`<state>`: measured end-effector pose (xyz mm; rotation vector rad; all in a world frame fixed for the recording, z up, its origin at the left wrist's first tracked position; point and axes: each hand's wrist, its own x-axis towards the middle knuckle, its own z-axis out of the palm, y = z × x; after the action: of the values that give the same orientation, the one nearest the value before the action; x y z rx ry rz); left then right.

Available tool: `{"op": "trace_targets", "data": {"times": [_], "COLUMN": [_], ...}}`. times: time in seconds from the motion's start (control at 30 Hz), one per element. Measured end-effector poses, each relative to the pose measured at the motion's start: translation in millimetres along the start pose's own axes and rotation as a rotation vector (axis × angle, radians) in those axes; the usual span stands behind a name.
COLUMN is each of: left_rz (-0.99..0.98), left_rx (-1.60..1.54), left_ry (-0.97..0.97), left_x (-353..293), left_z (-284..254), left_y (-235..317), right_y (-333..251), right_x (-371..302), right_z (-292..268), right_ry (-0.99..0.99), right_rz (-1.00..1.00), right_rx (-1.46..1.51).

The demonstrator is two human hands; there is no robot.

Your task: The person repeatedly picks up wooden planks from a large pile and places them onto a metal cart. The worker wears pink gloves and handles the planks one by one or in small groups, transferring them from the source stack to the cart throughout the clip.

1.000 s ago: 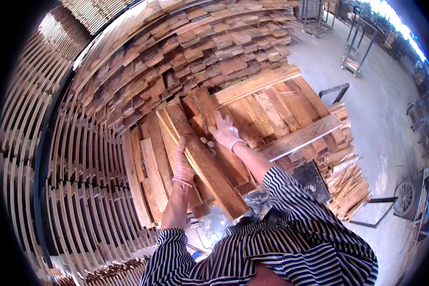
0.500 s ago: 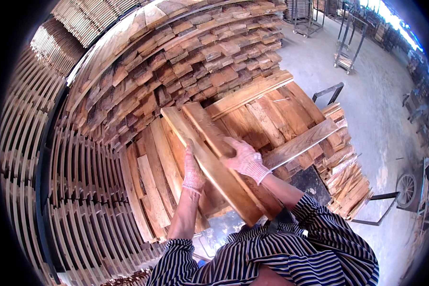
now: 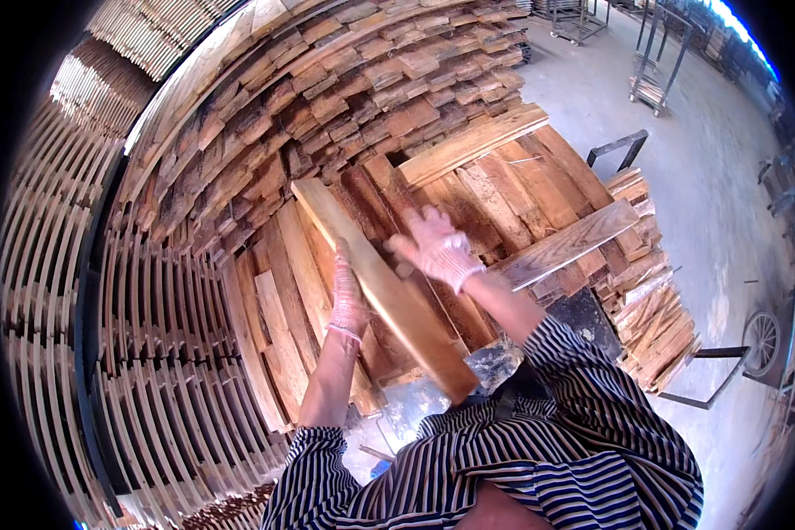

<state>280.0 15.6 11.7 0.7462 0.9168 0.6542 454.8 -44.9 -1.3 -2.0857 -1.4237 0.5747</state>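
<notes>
My left hand [image 3: 348, 296], in a pale knitted glove, grips the left edge of a long, thick wooden board [image 3: 397, 305]. The board slants from the upper left down toward my body, tilted on its edge above a layer of planks [image 3: 291, 309]. To its right, my right hand [image 3: 437, 247], gloved too, hovers with its fingers spread and nothing held. Beneath that hand lies a darker brown board [image 3: 384, 181], set among other planks and partly hidden by the hand. Which surface the left fingertips press behind the board cannot be seen.
A tall stack of rough planks [image 3: 344, 79] rises beyond. Slatted wood piles [image 3: 177, 327] stand at the left. A loose board [image 3: 574, 243] lies crosswise at the right, near wood offcuts [image 3: 658, 331] and a black metal frame [image 3: 618, 150]. A wheeled rack [image 3: 658, 66] stands farther off.
My right hand has let go of the darker board, which now lies lower among the planks, and its fingers have spread. My left hand still holds the lighter board, now tilted more.
</notes>
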Motion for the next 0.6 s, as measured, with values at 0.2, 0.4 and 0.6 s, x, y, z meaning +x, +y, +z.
{"op": "trace_targets", "data": {"times": [0.2, 0.4, 0.6], "left_rz": [0.241, 0.916, 1.080], "left_rx": [0.505, 1.858, 1.806], "left_ry": [-0.005, 0.058, 0.029], "left_x": [45.0, 95.6, 90.6], "left_z": [17.3, -6.4, -4.4], "left_y": [-20.9, -32.4, -27.2], "right_y": [3.5, 13.2, 49.9], "right_x": [-58.2, -10.3, 28.9], "right_z": [-35.9, -4.9, 25.3], "right_ry": [-0.157, -0.029, 0.145], "right_rz": [-0.015, 0.134, -0.026], "right_rx": [0.267, 0.048, 0.397]}}
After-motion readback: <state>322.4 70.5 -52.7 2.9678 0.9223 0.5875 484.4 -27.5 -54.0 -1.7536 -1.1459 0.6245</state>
